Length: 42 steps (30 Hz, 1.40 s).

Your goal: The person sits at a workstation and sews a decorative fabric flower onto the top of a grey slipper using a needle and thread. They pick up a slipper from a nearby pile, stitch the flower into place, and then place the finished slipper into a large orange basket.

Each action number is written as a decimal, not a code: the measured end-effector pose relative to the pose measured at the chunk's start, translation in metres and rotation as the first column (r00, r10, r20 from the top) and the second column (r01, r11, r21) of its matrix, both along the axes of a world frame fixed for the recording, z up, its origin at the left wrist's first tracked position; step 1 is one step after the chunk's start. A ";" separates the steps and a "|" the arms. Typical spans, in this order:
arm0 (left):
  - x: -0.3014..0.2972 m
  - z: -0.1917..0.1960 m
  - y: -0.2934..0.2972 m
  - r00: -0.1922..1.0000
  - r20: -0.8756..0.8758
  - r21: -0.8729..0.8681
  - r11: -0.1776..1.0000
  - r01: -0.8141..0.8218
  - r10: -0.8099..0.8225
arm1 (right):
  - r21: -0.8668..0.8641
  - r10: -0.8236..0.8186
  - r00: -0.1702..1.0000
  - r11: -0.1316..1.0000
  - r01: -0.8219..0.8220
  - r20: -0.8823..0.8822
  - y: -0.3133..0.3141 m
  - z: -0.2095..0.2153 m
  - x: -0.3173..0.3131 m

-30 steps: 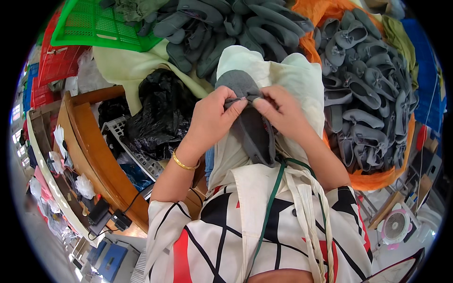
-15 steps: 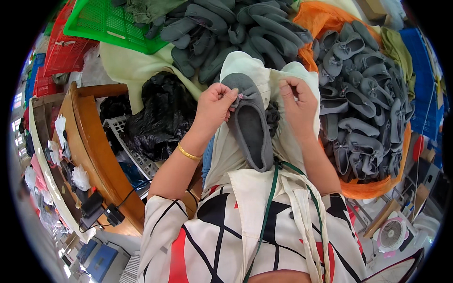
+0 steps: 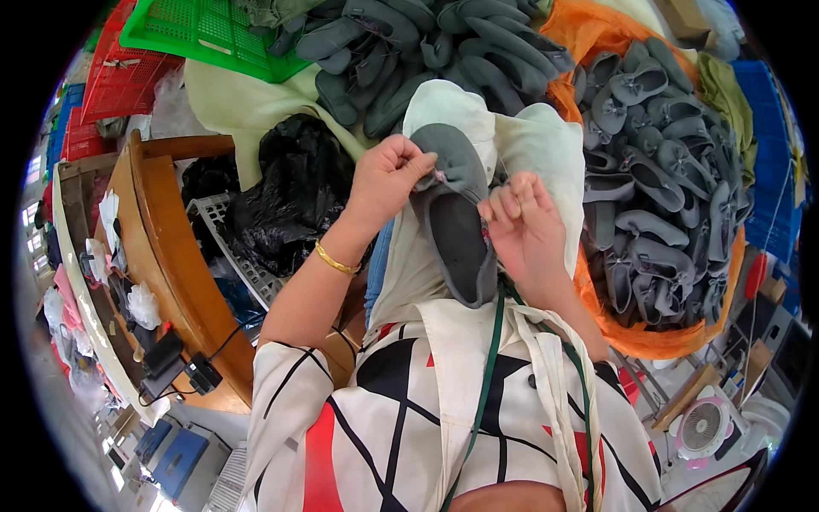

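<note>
A dark grey slip-on shoe (image 3: pixel 454 152) lies over my lap, toe pointing away, on the cream apron (image 3: pixel 537 141). At its vamp, beside a small pink-and-white detail, my left hand (image 3: pixel 386 177) pinches the upper between thumb and fingers. Close to the right edge of the shoe's opening, my right hand (image 3: pixel 527 224) has its fingers curled together. Whatever those fingertips hold, if anything, is too small to make out. A gold bracelet circles my left wrist.
Grey shoes (image 3: pixel 503 64) pile up ahead of my knees. An orange sack (image 3: pixel 601 328) full of similar shoes stands at the right. To the left are a wooden drawer unit (image 3: pixel 175 282), a black plastic bag (image 3: pixel 286 192) and a green crate (image 3: pixel 213 34). A small fan (image 3: pixel 704 427) stands lower right.
My right hand has come down and left, from away over the apron to the shoe's right edge. My left hand keeps its pinch on the upper.
</note>
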<state>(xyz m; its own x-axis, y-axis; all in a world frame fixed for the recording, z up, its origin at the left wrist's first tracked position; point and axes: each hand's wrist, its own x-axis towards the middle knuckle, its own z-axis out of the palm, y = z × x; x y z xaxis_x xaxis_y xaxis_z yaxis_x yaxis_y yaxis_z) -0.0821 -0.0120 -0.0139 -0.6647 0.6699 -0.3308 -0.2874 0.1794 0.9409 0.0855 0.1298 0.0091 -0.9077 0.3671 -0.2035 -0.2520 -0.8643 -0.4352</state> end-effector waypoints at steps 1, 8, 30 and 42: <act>0.003 0.002 -0.002 1.000 -0.006 -0.050 0.999 0.021 -0.022 | 0.000 0.002 1.000 1.000 -0.002 0.008 0.000 -0.002 0.002; 0.000 0.005 -0.002 0.886 -0.439 -0.163 0.983 0.083 -0.148 | 0.342 -0.039 0.995 0.940 0.005 0.092 -0.009 -0.007 -0.001; 0.007 0.057 0.034 0.506 -0.596 -0.661 0.738 0.132 -0.624 | 0.807 0.261 0.952 -0.520 0.280 -0.162 -0.045 0.004 -0.017; 0.003 0.039 0.017 0.971 -0.132 -0.314 0.938 0.149 -0.198 | 0.996 -0.203 0.977 -0.060 0.062 -0.073 -0.005 0.053 0.021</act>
<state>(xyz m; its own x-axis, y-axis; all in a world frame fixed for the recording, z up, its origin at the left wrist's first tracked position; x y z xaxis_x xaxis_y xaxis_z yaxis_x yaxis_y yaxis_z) -0.0790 0.0047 0.0254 -0.6074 0.6654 -0.4339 -0.0779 0.4937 0.8661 0.1069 0.1246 0.0621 -0.8217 0.3611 0.4410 -0.2095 0.5282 -0.8229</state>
